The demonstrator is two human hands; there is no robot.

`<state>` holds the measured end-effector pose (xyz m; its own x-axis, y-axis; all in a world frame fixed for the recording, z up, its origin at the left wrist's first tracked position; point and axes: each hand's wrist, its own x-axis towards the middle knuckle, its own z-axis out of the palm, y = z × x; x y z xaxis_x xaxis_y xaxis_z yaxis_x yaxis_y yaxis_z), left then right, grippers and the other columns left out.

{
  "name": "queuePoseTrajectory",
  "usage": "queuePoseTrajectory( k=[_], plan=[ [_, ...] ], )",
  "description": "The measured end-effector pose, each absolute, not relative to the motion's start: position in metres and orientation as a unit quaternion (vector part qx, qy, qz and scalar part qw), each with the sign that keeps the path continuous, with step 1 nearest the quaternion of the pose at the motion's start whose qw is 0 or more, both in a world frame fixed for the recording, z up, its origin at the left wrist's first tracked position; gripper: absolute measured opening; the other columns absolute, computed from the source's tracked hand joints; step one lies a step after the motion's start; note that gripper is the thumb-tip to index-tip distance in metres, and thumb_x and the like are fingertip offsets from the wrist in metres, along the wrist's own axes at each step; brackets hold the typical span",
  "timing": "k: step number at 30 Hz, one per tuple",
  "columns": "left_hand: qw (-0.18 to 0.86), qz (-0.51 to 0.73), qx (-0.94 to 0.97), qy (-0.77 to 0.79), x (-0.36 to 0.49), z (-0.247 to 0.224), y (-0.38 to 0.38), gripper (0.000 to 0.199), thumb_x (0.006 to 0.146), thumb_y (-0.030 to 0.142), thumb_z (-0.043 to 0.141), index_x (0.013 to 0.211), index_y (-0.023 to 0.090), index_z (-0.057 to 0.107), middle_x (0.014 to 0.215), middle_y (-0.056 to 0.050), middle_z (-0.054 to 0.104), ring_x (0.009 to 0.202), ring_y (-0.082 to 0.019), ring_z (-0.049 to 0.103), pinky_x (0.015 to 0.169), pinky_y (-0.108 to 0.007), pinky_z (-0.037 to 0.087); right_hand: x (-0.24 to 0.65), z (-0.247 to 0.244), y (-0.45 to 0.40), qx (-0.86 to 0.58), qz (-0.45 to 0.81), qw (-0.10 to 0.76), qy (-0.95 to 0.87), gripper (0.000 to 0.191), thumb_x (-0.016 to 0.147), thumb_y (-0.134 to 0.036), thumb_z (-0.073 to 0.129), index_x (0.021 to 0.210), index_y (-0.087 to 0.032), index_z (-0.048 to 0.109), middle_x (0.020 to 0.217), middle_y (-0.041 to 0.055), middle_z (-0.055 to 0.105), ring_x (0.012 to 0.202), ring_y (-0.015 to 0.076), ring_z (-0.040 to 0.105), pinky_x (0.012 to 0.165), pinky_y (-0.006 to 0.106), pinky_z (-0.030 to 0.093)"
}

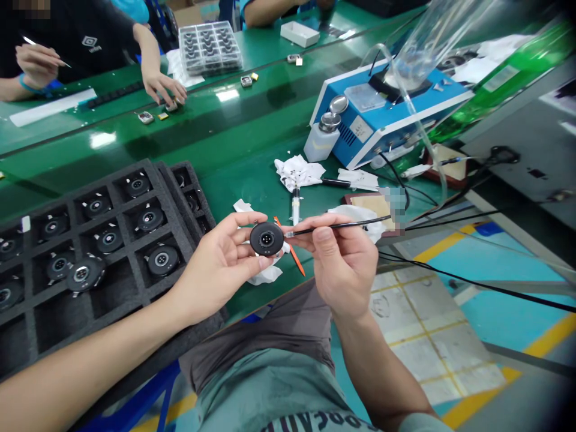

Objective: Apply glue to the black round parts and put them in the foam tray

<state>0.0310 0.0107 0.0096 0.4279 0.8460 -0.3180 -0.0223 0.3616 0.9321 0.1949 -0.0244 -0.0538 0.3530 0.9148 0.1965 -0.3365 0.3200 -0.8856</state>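
Note:
My left hand [216, 261] grips a round black smartwatch body [266, 239] by its edge, between thumb and fingers. Its face toward me carries a ring of small metal contacts. In my right hand [344, 267] is a thin black pen-like tool [348, 224], its clear tip at the right rim of the watch body; whether they touch I cannot tell. An orange stick [296, 259] and crumpled white tissue [266, 276] lie on the green bench beneath. To the left, a black foam tray [155, 180] holds several similar watch bodies, one [85, 273] resting tilted over the dividers.
Behind my hands stand a white pump bottle [320, 143] and a blue bench unit [360, 129] with tubing. A stained tissue [299, 173] and a green bottle [499, 90] are nearby. Across the line, a co-worker's hand [162, 87] touches a small part; a clear compartment box [210, 48] sits behind.

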Motion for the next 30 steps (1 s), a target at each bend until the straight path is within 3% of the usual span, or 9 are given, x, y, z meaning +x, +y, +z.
queuePoseTrajectory(
  k=[30],
  plan=[
    [0.698, 0.301, 0.487, 0.430, 0.0289, 0.0069, 0.0105, 0.048, 0.078, 0.013, 0.082, 0.119, 0.020, 0.057, 0.108, -0.004, 0.073, 0.094, -0.016, 0.073, 0.089, -0.030, 0.059, 0.1963, -0.0562, -0.0248, -0.386, 0.433, 0.719, -0.382, 0.007, 0.097, -0.028, 0.065, 0.098, -0.025, 0.071, 0.093, 0.0018, 0.079, 0.088, 0.0210, 0.080, 0.082, 0.039, 0.070]
  ],
)
